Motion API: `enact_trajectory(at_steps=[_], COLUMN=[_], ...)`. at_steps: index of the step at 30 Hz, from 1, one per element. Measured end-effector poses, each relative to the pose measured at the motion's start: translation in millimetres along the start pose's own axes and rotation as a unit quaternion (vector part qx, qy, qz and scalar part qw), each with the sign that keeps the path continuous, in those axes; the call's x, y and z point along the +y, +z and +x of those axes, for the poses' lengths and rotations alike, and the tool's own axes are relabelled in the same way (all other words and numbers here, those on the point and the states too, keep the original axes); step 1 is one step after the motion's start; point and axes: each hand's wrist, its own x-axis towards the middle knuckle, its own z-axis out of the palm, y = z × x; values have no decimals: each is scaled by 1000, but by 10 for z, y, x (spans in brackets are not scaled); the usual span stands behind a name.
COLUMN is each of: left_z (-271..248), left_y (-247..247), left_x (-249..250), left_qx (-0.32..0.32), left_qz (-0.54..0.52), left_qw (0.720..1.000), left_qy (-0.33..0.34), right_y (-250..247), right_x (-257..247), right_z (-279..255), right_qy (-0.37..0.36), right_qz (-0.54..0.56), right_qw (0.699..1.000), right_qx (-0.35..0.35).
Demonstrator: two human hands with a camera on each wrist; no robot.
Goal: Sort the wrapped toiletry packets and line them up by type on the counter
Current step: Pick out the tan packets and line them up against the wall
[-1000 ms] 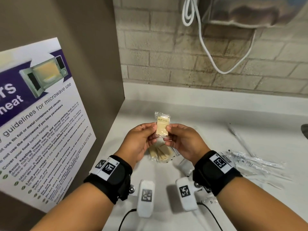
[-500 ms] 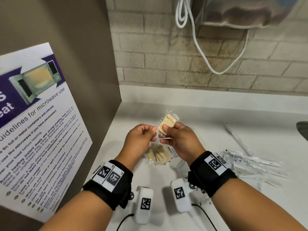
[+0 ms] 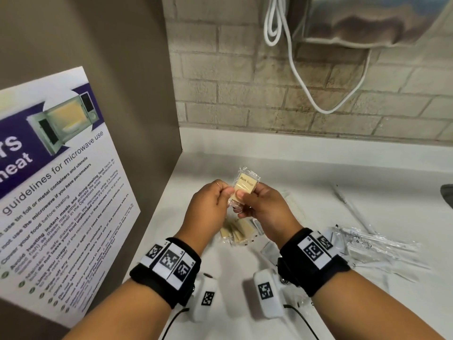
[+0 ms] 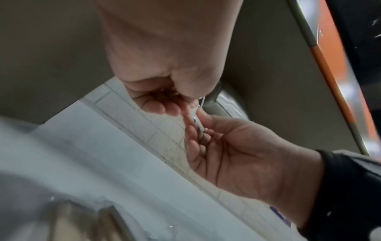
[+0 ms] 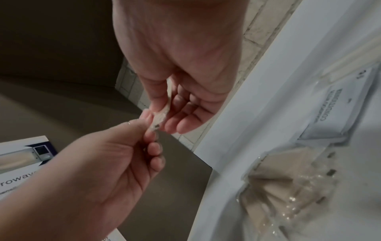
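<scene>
A clear-wrapped cream bar marked "Bath Soap" [image 3: 245,185] is held up above the white counter [image 3: 318,182], tilted to the right. My right hand [image 3: 241,202] grips its lower half, thumb on the front. My left hand [image 3: 226,192] pinches the wrapper's lower left end. The right wrist view shows the soap packet [image 5: 159,114] edge-on between both hands. Below the hands, several more soap packets [image 3: 236,233] lie in a loose pile on the counter. The soap pile [image 5: 288,182] also shows in the right wrist view.
Long clear-wrapped packets [image 3: 375,244] lie in a heap at the right. A flat white sachet [image 3: 268,250] lies near my right wrist. A brown side panel with a microwave poster [image 3: 56,192] stands at the left. A brick wall with a hanging white cable [image 3: 306,77] is behind.
The soap packet has tipped from upright to leaning right. My left fingers have shifted from its side to the wrapper's lower end. Both hands stay above the pile.
</scene>
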Motion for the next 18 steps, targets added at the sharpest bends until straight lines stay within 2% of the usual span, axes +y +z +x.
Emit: enact_trajectory(at_steps=[3,5,7,9,13,16,18], left_z=[1,34,64,101,93,55,26], left_y=[44,46,10,-11,27,56,62], left_x=[5,-3,-10,-24,54,65,52], left_qx=[-1,-45,-71,-58,-5,27,37], left_qz=[-142,-240,-312,-281,-82,3,2], left_qw=[984,954,926,941,993,999,999], left_qy=[-107,-176,-199,-180,-84,-17,-12], right_y=[-8,-52,-96,-96,-38,-24,-26], right_x=[5,-9,-10,-12,3,12,-4], right_z=[2,8,16,19,17,21,12], right_qy=[4,20,34,34,33,39,40], right_qz=[1,-19,-61,-94,-56,-38,-53], right_qw=[1000,999,997,993,995,995,994], right_qx=[-6,-18,-39,-57,-72,-83,-91])
